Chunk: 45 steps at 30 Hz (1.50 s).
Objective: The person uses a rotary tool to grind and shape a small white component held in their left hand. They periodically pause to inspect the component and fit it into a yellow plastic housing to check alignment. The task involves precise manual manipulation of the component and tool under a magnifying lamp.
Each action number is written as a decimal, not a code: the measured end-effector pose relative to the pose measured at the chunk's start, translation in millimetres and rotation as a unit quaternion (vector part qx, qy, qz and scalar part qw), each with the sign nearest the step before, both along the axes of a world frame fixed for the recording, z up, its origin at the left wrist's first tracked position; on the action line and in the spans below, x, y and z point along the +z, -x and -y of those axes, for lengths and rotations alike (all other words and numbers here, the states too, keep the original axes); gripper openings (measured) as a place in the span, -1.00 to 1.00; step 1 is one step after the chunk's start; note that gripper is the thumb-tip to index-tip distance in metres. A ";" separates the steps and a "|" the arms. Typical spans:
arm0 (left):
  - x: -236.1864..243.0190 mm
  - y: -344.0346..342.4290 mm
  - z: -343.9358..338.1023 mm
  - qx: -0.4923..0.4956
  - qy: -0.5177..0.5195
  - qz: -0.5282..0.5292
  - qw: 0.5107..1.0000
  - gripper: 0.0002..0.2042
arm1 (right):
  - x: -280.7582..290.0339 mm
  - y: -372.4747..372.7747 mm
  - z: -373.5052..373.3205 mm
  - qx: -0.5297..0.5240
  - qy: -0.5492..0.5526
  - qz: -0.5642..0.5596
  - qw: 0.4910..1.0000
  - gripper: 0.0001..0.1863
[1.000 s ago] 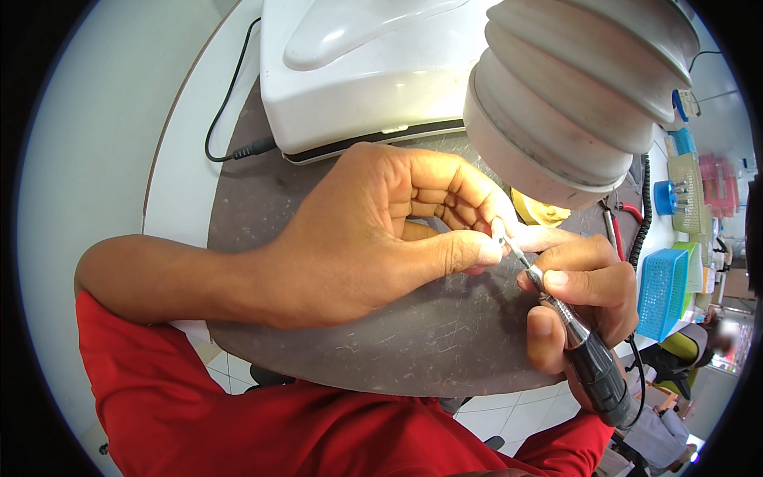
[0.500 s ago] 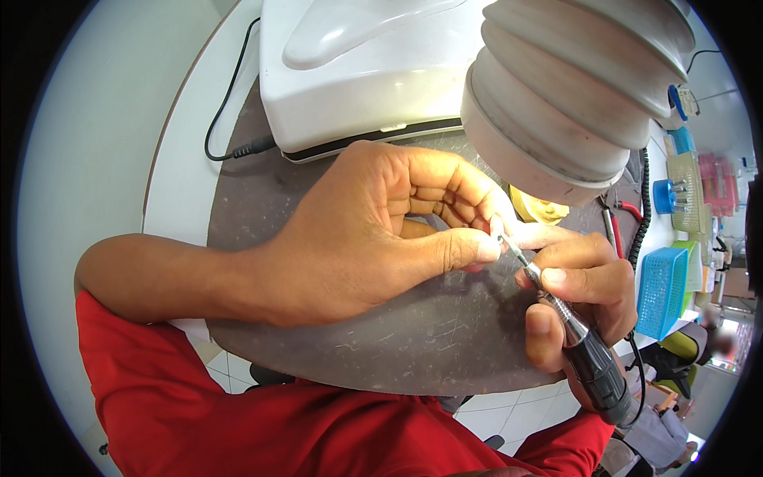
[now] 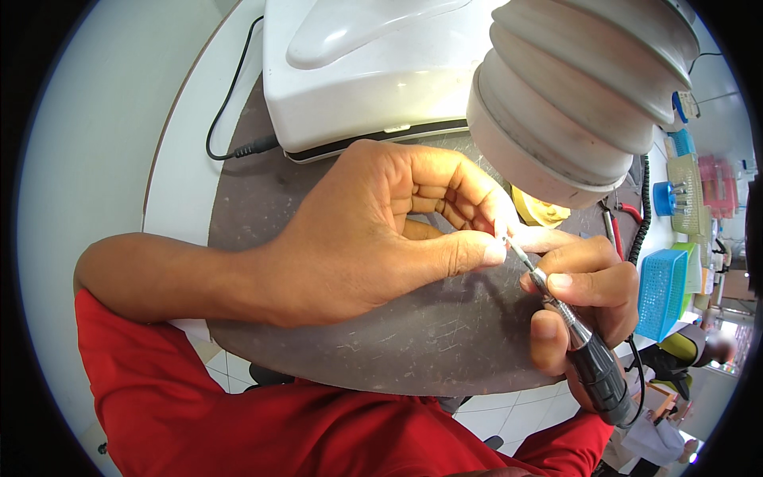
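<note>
My left hand [image 3: 358, 238] pinches a small pale piece [image 3: 501, 233] between thumb and fingertips, mostly hidden by them. My right hand [image 3: 592, 286] grips a black and silver rotary handpiece [image 3: 598, 370], its slim bit [image 3: 517, 250] reaching up to the pale piece. A fingertip of my right hand extends to my left fingertips. Just behind the pinch sits a yellow cast [image 3: 539, 208], partly covered by a large white ribbed nozzle [image 3: 572, 103] hanging over my hands.
A white machine [image 3: 369, 71] with a cable stands at the back of the grey mat [image 3: 318, 354]. Red-handled pliers [image 3: 618, 226], blue baskets [image 3: 661, 294] and a bur holder [image 3: 664, 199] lie to the right. A person [image 3: 707, 347] is in the right background.
Both hands stay in the same pose. My right hand and the handpiece have shifted very slightly to the right.
</note>
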<state>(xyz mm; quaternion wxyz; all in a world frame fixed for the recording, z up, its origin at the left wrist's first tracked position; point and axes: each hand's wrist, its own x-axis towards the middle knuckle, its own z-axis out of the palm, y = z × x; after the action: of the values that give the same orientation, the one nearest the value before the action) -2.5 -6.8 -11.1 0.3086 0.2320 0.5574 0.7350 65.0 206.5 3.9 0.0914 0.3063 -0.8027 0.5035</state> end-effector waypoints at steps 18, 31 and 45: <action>-1.9 -1.6 0.3 0.018 -0.016 0.016 1.000 -0.71 | -7.7 7.9 -0.6 0.004 0.039 -0.064 0.997 -0.70; 0.8 -1.6 1.6 0.018 -0.015 0.044 0.999 -0.71 | -5.2 9.4 1.8 -0.009 0.007 -0.085 0.996 -0.67; 7.9 0.2 1.4 0.001 -0.008 0.080 0.997 -0.70 | -5.1 8.0 0.2 -0.017 0.008 -0.084 0.996 -0.67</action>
<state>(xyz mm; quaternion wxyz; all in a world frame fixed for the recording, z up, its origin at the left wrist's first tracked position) -2.7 -8.2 -3.2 0.3489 0.1746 0.5252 0.7563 56.9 206.3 -1.1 0.1693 0.3329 -0.7934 0.4806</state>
